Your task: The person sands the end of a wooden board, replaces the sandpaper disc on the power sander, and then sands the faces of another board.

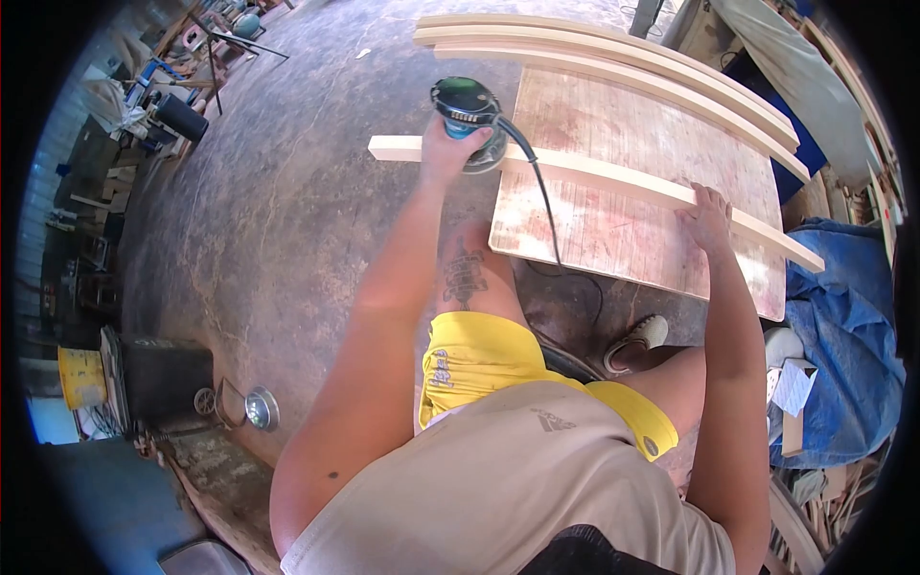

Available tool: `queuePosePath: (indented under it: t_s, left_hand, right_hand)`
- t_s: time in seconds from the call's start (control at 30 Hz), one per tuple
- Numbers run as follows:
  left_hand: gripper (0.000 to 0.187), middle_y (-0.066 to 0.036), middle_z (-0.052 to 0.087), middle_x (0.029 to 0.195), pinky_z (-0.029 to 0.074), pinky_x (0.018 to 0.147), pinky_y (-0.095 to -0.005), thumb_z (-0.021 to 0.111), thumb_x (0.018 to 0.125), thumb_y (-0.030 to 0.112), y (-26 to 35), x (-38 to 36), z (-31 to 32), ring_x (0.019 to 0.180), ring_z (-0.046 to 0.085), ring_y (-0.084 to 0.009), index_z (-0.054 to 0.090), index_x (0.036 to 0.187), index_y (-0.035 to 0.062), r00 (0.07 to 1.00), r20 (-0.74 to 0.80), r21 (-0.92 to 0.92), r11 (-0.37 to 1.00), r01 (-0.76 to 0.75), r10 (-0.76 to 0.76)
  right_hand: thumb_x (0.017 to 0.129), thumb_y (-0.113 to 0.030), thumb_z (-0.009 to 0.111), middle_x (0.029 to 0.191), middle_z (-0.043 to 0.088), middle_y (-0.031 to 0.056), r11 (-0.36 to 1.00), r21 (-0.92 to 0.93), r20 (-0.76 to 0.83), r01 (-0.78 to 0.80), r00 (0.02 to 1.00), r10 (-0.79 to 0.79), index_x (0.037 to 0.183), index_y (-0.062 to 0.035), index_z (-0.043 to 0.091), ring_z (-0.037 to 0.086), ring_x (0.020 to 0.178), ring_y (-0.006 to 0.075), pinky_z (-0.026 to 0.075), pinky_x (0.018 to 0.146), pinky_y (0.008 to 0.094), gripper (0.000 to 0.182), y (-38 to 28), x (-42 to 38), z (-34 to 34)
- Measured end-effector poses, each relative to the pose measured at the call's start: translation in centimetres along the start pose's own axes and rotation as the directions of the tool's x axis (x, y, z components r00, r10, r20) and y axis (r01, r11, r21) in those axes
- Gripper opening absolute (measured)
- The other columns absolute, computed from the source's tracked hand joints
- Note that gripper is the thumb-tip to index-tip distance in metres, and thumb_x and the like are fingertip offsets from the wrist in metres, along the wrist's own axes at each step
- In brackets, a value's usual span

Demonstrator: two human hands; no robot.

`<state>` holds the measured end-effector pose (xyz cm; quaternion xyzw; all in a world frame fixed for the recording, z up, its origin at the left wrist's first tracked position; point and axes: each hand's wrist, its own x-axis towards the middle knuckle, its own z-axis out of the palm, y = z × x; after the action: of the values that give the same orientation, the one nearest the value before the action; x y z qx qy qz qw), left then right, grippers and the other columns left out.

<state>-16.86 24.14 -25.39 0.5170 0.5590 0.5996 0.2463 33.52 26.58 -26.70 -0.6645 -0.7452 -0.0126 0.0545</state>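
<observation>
My left hand is closed around the body of a random orbital sander with a green-and-black top and a black cord. The sander sits over the left part of a long pale wooden strip, which lies across a low wooden table and sticks out past its left edge. Toward the strip's other end, my right hand grips it, with the fingers over its far edge. The sander's cord hangs down past the table's near edge.
Several similar wooden strips lie along the table's far side. A blue tarp covers things at the right. On the concrete floor, a round metal object lies at lower left. A black tripod stand is at upper left.
</observation>
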Motion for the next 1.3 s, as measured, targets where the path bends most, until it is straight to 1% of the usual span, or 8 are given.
queuePosePath:
  t_s: [0.13, 0.37, 0.53, 0.6, 0.9, 1.0, 1.2, 1.3]
  left_hand:
    - [0.056, -0.01, 0.074, 0.107, 0.054, 0.088, -0.0341, 0.09, 0.072, 0.024, -0.4, 0.8, -2.6, 0.097, 0.069, -0.0187, 0.066, 0.117, 0.002, 0.999, -0.026, -0.021, 0.999, -0.035, 0.034]
    - [0.057, -0.006, 0.073, 0.108, 0.054, 0.087, -0.0321, 0.091, 0.074, 0.023, -1.1, 1.5, -6.6, 0.096, 0.068, -0.0148, 0.064, 0.12, 0.0035, 0.994, -0.086, -0.004, 0.997, 0.071, -0.071]
    - [0.057, -0.006, 0.073, 0.108, 0.054, 0.088, -0.0324, 0.09, 0.074, 0.023, -1.7, 2.2, -9.0, 0.097, 0.068, -0.0153, 0.064, 0.121, 0.0039, 0.995, -0.097, -0.022, 1.0, 0.021, -0.023]
    - [0.058, -0.007, 0.073, 0.108, 0.053, 0.088, -0.0327, 0.089, 0.075, 0.024, -2.1, 2.5, -9.9, 0.097, 0.068, -0.0165, 0.063, 0.122, 0.0036, 0.989, -0.14, 0.102, 0.993, 0.055, -0.04]
    - [0.06, -0.007, 0.072, 0.112, 0.052, 0.09, -0.0332, 0.09, 0.075, 0.025, -3.6, 3.5, -11.8, 0.1, 0.067, -0.0172, 0.062, 0.124, 0.004, 0.989, -0.135, 0.073, 0.995, 0.064, -0.054]
    - [0.059, -0.007, 0.07, 0.114, 0.053, 0.092, -0.034, 0.087, 0.079, 0.024, -3.5, 3.4, -12.0, 0.103, 0.067, -0.0175, 0.059, 0.126, 0.0047, 0.991, -0.113, 0.054, 0.996, 0.077, -0.07]
    - [0.057, -0.006, 0.071, 0.113, 0.053, 0.091, -0.0325, 0.088, 0.077, 0.02, -2.2, 2.9, -12.1, 0.101, 0.067, -0.0157, 0.061, 0.125, 0.0043, 0.986, -0.122, -0.05, 0.993, 0.109, -0.115]
    - [0.06, -0.007, 0.07, 0.116, 0.053, 0.093, -0.0345, 0.089, 0.078, 0.026, -2.8, 3.3, -12.6, 0.104, 0.068, -0.0194, 0.06, 0.126, 0.0045, 0.992, -0.102, 0.057, 0.995, 0.08, -0.074]
  right_hand:
    - [0.083, -0.035, 0.076, 0.142, 0.052, 0.0106, 1.0, -0.004, 0.0, -0.003, 1.0, 0.003, 0.147, -0.018, 0.047, 0.042, 0.139, 0.031, 0.023, 0.118, 0.0621, 0.072, -0.1, -0.1, 0.0]
    - [0.083, -0.035, 0.077, 0.141, 0.052, 0.0111, 1.0, -0.004, -0.011, -0.006, 1.0, 0.006, 0.146, -0.0192, 0.048, 0.043, 0.138, 0.032, 0.025, 0.118, 0.0587, 0.071, -0.2, -0.1, -0.1]
    - [0.083, -0.035, 0.076, 0.143, 0.052, 0.0104, 1.0, 0.003, 0.006, -0.018, 1.0, 0.018, 0.145, -0.0184, 0.05, 0.041, 0.14, 0.0304, 0.023, 0.119, 0.0604, 0.069, -0.1, 0.0, 0.0]
    - [0.083, -0.035, 0.076, 0.143, 0.051, 0.0107, 1.0, 0.0, 0.012, -0.021, 1.0, 0.021, 0.145, -0.0183, 0.049, 0.041, 0.14, 0.0307, 0.023, 0.119, 0.0604, 0.07, -0.1, 0.1, -0.1]
    - [0.083, -0.036, 0.076, 0.142, 0.051, 0.0107, 1.0, -0.008, 0.01, -0.021, 1.0, 0.021, 0.146, -0.0179, 0.047, 0.042, 0.14, 0.0311, 0.023, 0.119, 0.0607, 0.072, 0.3, 0.3, 0.3]
    - [0.083, -0.035, 0.077, 0.141, 0.053, 0.0111, 1.0, -0.004, 0.015, -0.012, 1.0, 0.012, 0.145, -0.018, 0.048, 0.043, 0.138, 0.0332, 0.026, 0.117, 0.0563, 0.071, 0.3, 0.3, 0.2]
    - [0.083, -0.035, 0.078, 0.141, 0.053, 0.012, 1.0, -0.006, -0.014, -0.006, 1.0, 0.006, 0.145, -0.0184, 0.049, 0.043, 0.138, 0.0334, 0.026, 0.117, 0.0568, 0.07, 0.4, 0.3, 0.4]
    - [0.083, -0.035, 0.077, 0.144, 0.05, 0.01, 0.999, -0.009, 0.032, -0.051, 0.998, 0.051, 0.147, -0.0194, 0.048, 0.04, 0.141, 0.0304, 0.021, 0.121, 0.0593, 0.072, 0.2, 0.4, 0.1]
